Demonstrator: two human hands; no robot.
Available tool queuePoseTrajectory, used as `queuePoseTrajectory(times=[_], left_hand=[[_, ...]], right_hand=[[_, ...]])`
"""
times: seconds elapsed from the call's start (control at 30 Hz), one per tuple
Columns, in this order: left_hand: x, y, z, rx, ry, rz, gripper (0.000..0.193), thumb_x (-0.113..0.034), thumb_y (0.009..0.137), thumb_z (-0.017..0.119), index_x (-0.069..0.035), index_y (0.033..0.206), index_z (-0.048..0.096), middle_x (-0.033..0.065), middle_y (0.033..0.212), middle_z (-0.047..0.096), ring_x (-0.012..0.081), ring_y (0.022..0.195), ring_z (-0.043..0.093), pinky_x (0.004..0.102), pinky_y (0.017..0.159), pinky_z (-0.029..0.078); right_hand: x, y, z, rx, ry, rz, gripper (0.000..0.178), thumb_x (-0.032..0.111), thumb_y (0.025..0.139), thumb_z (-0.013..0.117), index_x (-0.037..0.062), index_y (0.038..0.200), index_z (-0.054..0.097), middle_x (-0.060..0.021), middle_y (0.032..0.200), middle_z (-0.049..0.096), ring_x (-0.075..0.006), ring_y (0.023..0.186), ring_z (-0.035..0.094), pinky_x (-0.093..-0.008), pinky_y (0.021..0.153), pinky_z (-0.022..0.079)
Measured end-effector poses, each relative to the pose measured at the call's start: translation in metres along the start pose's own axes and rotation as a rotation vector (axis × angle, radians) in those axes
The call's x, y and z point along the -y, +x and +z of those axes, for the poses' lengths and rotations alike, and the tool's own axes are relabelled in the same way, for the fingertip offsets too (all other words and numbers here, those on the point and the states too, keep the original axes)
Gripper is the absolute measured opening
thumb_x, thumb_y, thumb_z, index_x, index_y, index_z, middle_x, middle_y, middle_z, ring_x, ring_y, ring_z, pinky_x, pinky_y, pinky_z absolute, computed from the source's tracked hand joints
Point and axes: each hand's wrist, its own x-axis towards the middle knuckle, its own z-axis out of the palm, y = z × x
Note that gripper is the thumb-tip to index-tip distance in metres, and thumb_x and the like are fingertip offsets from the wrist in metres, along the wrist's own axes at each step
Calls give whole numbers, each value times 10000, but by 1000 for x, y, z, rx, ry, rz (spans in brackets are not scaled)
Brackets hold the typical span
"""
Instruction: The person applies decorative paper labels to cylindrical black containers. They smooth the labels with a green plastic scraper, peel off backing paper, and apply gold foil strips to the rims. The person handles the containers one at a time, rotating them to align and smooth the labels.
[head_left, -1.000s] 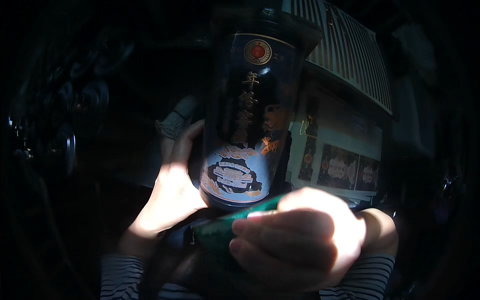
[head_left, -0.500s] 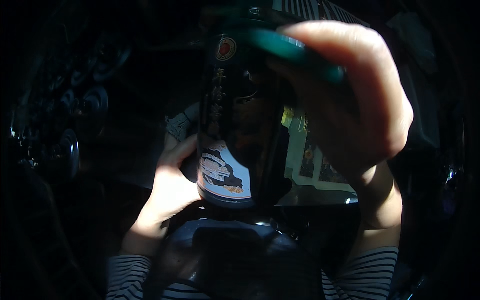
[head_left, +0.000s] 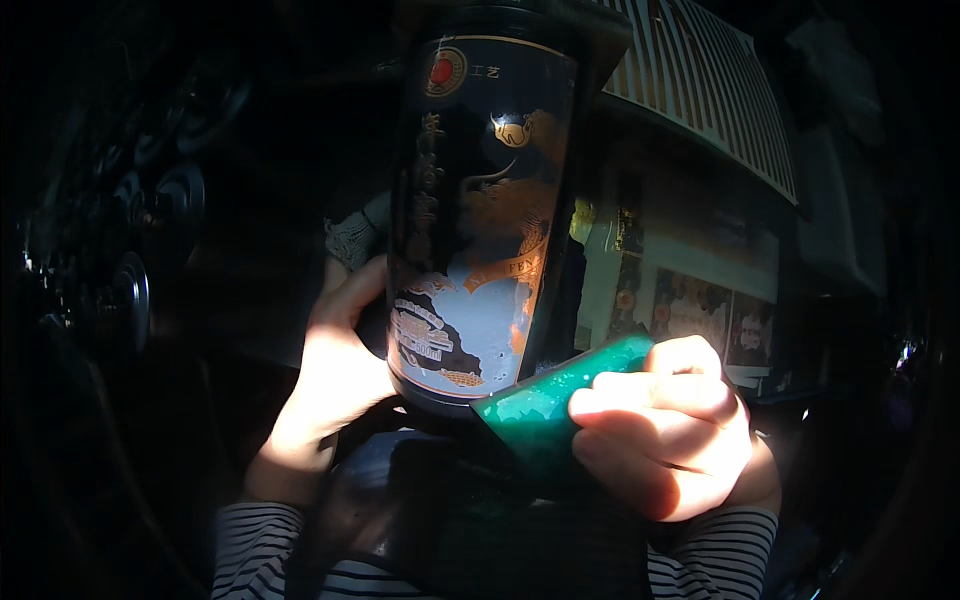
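Note:
A tall dark bottle (head_left: 470,220) with a printed label of orange, gold and pale blue stands upright in front of me, tilted slightly. My left hand (head_left: 340,360) grips its lower left side; the thumb shows and the other fingers are hidden behind it. Beyond that thumb is a crumpled grey cloth (head_left: 350,240), and I cannot tell whether the hand touches it. Pinched in my right hand (head_left: 670,430) is a flat green scraper (head_left: 545,405), wet or shiny in the sunlight. Its left corner lies at the bottle's lower right edge.
At the back right is a white slatted panel (head_left: 700,90). Below it, pale sheets or boxes with dark printed pictures (head_left: 700,310) lie to the right of the bottle. Several dark round shapes (head_left: 135,300) with shiny rims show at the left in deep shadow.
My right hand has moved with the green scraper from the bottle's upper part down to its lower right edge, baring the label. My left hand and the bottle have hardly moved.

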Motion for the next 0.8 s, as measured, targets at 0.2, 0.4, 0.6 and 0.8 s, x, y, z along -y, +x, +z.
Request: queuePoseTrajectory(times=[0.2, 0.4, 0.6, 0.8], left_hand=[[-3, -1, -1, 19, 75, -70, 924, -251, 523, 889, -13, 1293, 439, 143, 1227, 522, 243, 1123, 518, 369, 956, 423], [-37, -5, 9, 127, -101, 324, 1391, -380, 464, 905, -80, 1456, -24, 185, 1490, 85, 337, 1355, 226, 481, 1082, 265], [-58, -10, 36, 29, 543, 343, 1046, -48, 679, 701, -54, 1445, -11, 193, 1428, 184, 300, 1313, 299, 441, 1053, 330], [-58, -3, 42, 15, 549, 486, 972, -120, 695, 712, -41, 1444, 99, 184, 1420, 204, 296, 1315, 281, 420, 1065, 302]], right_hand=[[-1, -6, 6, -60, -81, -44, 294, 8, 713, 690, 42, 996, 620, -91, 884, 666, -179, 731, 616, -286, 650, 454], [-16, -23, -4, -82, 250, 236, 212, 16, 689, 672, 0, 899, 646, -106, 829, 669, -182, 629, 613, -309, 590, 467], [-10, -37, 0, -412, 331, 554, 221, 34, 778, 679, -31, 959, 570, -148, 840, 671, -150, 694, 618, -254, 664, 487], [0, -50, -7, -582, 430, 756, 296, 16, 754, 725, -14, 979, 536, -98, 891, 613, -131, 779, 608, -260, 727, 512]])
